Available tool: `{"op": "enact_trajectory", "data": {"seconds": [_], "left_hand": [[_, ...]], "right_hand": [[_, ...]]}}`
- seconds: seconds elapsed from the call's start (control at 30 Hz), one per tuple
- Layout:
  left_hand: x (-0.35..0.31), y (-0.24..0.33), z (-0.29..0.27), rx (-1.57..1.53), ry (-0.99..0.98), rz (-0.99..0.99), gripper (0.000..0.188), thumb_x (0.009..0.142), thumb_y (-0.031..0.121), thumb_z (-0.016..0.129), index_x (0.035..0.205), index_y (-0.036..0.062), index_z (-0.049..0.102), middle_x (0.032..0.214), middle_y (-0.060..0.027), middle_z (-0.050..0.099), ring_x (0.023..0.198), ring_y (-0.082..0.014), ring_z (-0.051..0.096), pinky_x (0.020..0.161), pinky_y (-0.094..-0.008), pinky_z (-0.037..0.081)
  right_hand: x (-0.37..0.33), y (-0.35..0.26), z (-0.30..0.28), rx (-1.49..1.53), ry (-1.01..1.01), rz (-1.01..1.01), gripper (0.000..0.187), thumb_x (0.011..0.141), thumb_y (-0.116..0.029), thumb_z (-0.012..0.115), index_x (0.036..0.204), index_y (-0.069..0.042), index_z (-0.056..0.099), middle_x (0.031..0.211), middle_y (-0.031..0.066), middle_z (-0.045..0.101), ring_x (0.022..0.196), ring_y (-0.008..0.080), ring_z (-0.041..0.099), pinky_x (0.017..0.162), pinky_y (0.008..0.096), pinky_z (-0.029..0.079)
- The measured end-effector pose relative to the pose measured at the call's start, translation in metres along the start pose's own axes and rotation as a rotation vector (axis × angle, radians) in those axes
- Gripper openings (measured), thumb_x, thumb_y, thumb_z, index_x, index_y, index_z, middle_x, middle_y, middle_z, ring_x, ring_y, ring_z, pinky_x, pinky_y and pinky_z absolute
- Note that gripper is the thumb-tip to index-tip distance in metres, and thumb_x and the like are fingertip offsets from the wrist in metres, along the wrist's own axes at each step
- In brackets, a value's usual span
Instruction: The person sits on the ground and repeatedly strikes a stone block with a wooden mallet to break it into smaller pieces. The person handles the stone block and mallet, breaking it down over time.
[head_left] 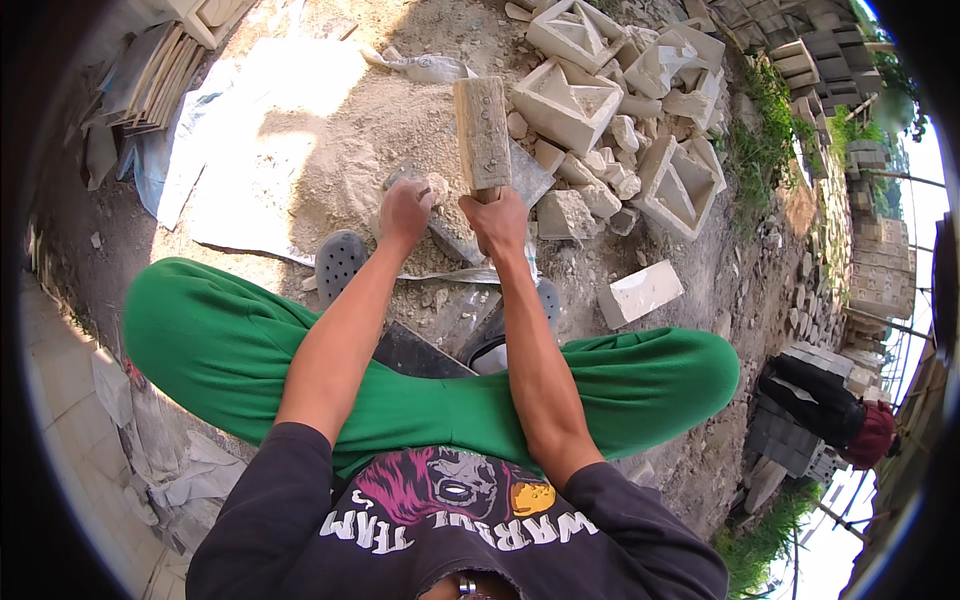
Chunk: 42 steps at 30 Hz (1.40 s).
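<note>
My right hand (497, 218) is wrapped round the handle of a wooden mallet (482, 135), whose blocky, dusty head with studs along its face points away from me. To its left, my left hand (406, 212) is closed, with a pale stone chunk (437, 187) at its fingertips. Both hands are over a grey flat slab (528, 178), partly hidden by the mallet and my hands. Crushed pale rubble and powder (350, 150) lie heaped on a white sheet (205, 160) beyond my left hand.
Broken hollow pale blocks (567, 103) and chunks pile up at the far right. A whole pale block (641, 294) lies near my right knee. Thin boards (150, 75) lean at the far left. Another person (840, 410) is bent over grey blocks at the right.
</note>
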<state>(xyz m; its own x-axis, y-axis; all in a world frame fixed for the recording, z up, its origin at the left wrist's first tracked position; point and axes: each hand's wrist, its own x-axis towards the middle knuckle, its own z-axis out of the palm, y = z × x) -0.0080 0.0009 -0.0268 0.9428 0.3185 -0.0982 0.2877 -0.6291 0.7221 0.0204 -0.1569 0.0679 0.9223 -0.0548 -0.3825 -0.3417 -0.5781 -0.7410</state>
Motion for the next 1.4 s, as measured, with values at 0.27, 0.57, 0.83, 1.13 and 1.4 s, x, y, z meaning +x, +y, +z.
{"op": "enact_trajectory", "data": {"seconds": [0.27,0.57,0.83,1.13,1.4], "left_hand": [[0.003,-0.002,0.006,0.036,0.003,0.034,0.023,0.089,0.02,0.07,0.106,0.0065,0.076,0.114,-0.0169,0.069,0.102,-0.035,0.065,0.089,-0.0424,0.052],[-0.003,0.001,0.004,0.023,0.054,0.069,0.025,0.09,0.022,0.068,0.106,0.005,0.076,0.106,-0.017,0.068,0.099,-0.0359,0.064,0.087,-0.0439,0.051],[0.001,0.008,0.007,0.028,0.012,-0.003,0.024,0.091,0.023,0.068,0.108,0.0073,0.076,0.102,-0.0164,0.069,0.098,-0.0365,0.065,0.086,-0.0457,0.051],[0.0,-0.018,0.013,-0.017,0.122,0.148,0.024,0.089,0.019,0.068,0.108,0.0077,0.076,0.106,-0.0159,0.07,0.101,-0.0356,0.065,0.089,-0.0427,0.051],[0.004,0.001,0.006,0.017,0.025,0.021,0.023,0.091,0.016,0.066,0.109,0.0062,0.076,0.109,-0.015,0.07,0.102,-0.034,0.066,0.089,-0.0416,0.051]], "right_hand": [[0.013,0.066,0.038,-0.243,0.019,-0.02,0.037,0.072,-0.03,0.073,0.088,0.004,0.07,0.073,0.0204,0.07,0.067,0.0325,0.071,0.063,0.0414,0.055],[0.011,0.022,0.011,0.002,0.072,-0.067,0.028,0.074,-0.025,0.073,0.08,0.001,0.07,0.065,0.0105,0.068,0.051,0.0171,0.063,0.054,0.0352,0.051],[0.009,0.061,0.027,-0.257,-0.108,0.146,0.041,0.07,-0.028,0.071,0.097,0.002,0.073,0.093,0.0277,0.072,0.092,0.0419,0.071,0.079,0.0471,0.055],[0.003,-0.002,0.007,0.036,0.082,-0.033,0.036,0.072,-0.03,0.075,0.085,0.004,0.068,0.079,0.0248,0.07,0.081,0.0397,0.071,0.072,0.0434,0.054],[0.011,0.082,0.053,-0.152,-0.013,0.133,0.034,0.072,-0.027,0.075,0.086,0.004,0.074,0.068,0.0171,0.07,0.065,0.029,0.073,0.062,0.04,0.057]]}}
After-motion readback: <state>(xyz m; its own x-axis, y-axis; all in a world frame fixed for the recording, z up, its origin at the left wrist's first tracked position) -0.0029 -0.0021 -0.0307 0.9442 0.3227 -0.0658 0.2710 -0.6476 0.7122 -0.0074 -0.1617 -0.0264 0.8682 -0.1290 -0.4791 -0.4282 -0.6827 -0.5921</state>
